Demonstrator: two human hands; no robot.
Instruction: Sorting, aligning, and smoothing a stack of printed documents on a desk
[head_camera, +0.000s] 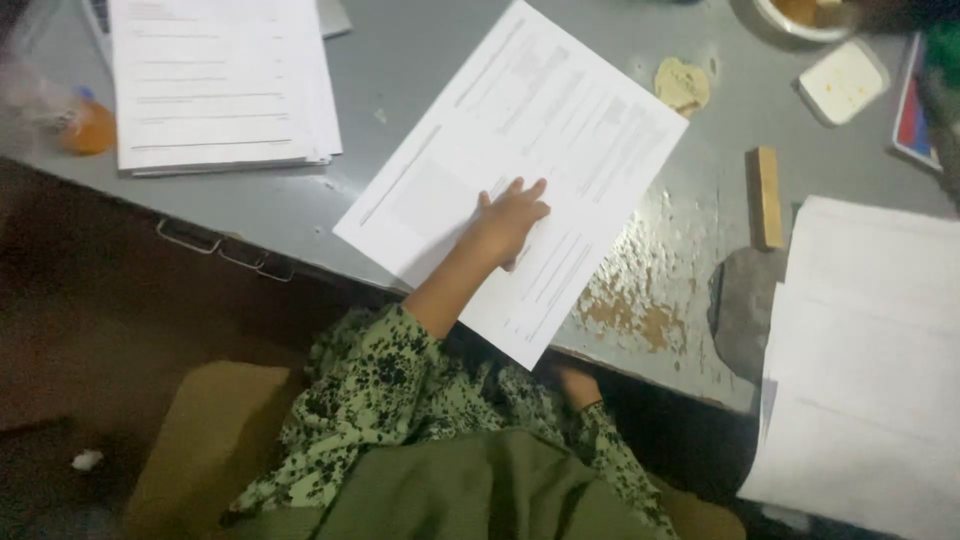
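Left hand (510, 215) lies flat, fingers spread, on our printed sheet (520, 160), which overhangs the desk (660, 290) edge. Right hand (580, 385) sits below that edge, grip unclear. Sheet could slip off if pressure eases.

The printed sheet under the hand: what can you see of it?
The printed sheet is white paper with faint grey lines of text and table-like blocks. It lies flat but skewed on the worn grey desk, its near corner overhanging the desk edge. The left hand rests palm down on it, fingers spread.
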